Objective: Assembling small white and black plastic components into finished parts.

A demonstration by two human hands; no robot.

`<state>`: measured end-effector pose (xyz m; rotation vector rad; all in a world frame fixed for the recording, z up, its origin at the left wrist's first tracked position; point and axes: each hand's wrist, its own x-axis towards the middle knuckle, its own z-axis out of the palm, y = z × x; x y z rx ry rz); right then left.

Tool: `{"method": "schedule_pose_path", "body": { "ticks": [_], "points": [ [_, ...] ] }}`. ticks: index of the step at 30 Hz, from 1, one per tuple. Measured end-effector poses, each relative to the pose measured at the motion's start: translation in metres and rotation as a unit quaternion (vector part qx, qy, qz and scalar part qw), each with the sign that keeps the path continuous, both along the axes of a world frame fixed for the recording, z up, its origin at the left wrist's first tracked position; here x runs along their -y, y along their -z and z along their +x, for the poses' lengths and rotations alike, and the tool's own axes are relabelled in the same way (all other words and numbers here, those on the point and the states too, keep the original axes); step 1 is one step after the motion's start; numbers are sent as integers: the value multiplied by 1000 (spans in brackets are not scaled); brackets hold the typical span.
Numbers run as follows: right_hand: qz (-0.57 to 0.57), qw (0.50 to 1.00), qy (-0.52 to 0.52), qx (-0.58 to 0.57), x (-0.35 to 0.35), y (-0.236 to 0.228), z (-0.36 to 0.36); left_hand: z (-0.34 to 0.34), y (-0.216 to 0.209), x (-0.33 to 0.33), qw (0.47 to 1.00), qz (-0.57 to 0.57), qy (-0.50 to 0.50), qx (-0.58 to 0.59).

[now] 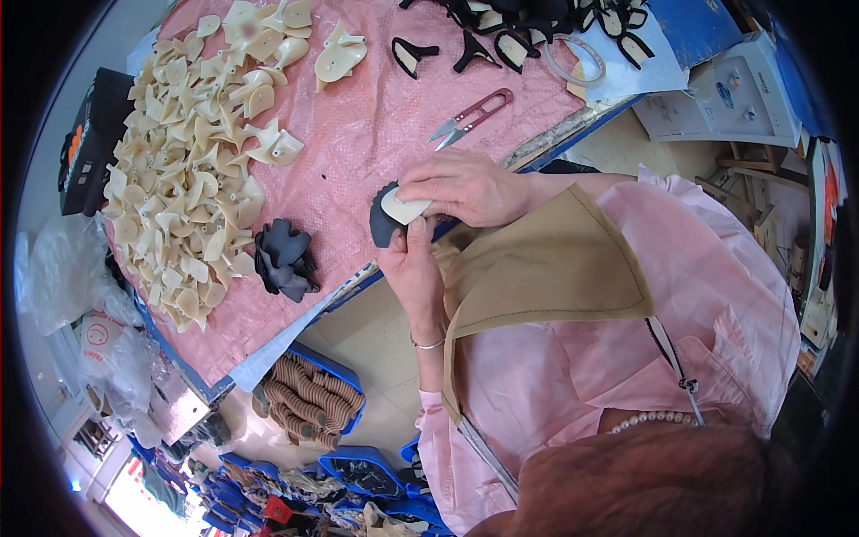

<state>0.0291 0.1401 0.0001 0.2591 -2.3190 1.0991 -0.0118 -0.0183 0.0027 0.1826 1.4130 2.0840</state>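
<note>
Both my hands meet over the near edge of the pink-covered table. A cream moulded piece (404, 208), shaped like a shoe heel, lies against a dark grey fabric piece (385, 229) with a notched edge. My left hand (415, 259), with a bracelet at the wrist, grips the fabric and the moulded piece from below, thumb upward. From above, my right hand (470, 188) is closed on the moulded piece, its fingers lying over the cream surface. The lower side of both pieces is hidden by my fingers. To the left sits a small stack of dark grey fabric pieces (286, 259).
A big heap of cream moulded pieces (192, 179) covers the table's left side. Red-handled thread snips (474, 116) lie beyond my right hand. Black-trimmed pieces (514, 51) and a tape roll (574, 61) are at the far edge. Blue crates (358, 470) stand on the floor.
</note>
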Motion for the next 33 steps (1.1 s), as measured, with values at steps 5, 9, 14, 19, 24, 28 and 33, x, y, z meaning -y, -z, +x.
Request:
{"method": "schedule_pose_path", "body": {
  "ticks": [5,9,14,19,24,28,33],
  "points": [
    [-193,959,-135,158,-11,-12,11,-5,-9,9,983,-132,49,-115],
    [-362,889,-76,270,-18,-24,9,-3,-26,12,977,-146,95,-124],
    [-404,819,-183,364,-21,-14,7,2,-19,20,979,-146,119,-75],
    [-457,797,-238,314,-16,-5,12,7,-2,25,960,-174,63,-209],
    [-532,736,-247,338,-12,0,11,11,-19,13,871,-223,36,-436],
    [-586,696,-227,347,-8,3,9,11,-29,13,835,-240,51,-493],
    [-643,639,-254,337,-6,3,12,-1,-45,26,969,-175,168,-44]
  ]
}}
